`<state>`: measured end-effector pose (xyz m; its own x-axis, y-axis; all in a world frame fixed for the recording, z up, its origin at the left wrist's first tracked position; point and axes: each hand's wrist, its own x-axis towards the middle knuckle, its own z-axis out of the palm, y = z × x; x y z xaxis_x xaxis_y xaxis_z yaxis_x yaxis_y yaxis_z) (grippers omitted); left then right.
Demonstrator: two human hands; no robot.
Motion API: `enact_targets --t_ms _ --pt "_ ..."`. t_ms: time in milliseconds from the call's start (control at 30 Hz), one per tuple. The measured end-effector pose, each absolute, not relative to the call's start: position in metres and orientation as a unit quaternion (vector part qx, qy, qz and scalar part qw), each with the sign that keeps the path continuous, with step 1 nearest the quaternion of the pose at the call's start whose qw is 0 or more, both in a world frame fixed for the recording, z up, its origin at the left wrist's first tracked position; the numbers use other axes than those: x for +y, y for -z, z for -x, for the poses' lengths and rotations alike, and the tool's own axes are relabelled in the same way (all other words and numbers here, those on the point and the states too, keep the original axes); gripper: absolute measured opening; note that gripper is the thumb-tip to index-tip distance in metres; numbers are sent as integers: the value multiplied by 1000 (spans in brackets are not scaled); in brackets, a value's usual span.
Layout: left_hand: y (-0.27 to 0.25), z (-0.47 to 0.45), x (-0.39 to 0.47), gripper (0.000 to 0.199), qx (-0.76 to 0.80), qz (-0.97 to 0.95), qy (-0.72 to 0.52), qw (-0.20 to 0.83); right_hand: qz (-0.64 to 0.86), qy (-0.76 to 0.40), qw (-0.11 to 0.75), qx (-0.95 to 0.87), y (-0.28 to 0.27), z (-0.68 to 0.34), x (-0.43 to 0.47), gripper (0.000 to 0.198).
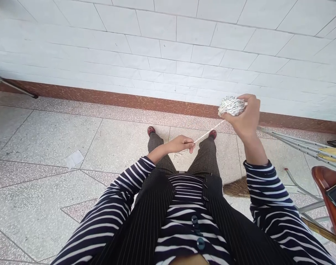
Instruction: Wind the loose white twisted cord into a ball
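My right hand [247,116] is raised at the right, its fingers and thumb wrapped round a bundle of white cord [231,106] with dark flecks. From the bundle a single strand [210,133] runs down to the left, looking taut. My left hand [184,143] pinches that strand in front of my legs. A loose end of cord [179,154] hangs just under the left hand.
A white tiled wall [170,53] with a reddish-brown skirting [123,102] stands ahead. At the right are metal crutches [292,141], a brown chair [321,180] and a broom [235,188]. A piece of white paper [74,159] lies on the floor at left.
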<state>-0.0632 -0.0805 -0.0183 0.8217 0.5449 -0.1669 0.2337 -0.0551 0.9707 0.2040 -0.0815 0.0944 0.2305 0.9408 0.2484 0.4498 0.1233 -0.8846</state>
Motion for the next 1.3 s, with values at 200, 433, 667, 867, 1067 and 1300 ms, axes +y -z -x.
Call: enact_targets --t_ms 200,433,667,867,1067,1300 --pt "-8 85 -66 36 276 -711 -163 626 719 -264 261 -588 -38 -199 -89 70" --pt "3 76 -41 30 312 -767 -171 533 546 -582 206 -566 -3 -190 -137 59" --pt "27 57 -39 30 277 -756 -205 556 398 -732 373 -408 -20 -194 -152 97" --pt "40 58 -36 32 303 -739 -228 557 360 -717 462 -379 -46 -186 -137 80" --pt "53 70 -26 31 348 -760 -217 504 382 -659 458 -459 -109 -196 -124 68" --pt "75 77 -6 27 417 -762 -216 446 349 -543 586 -490 -180 -204 -140 47"
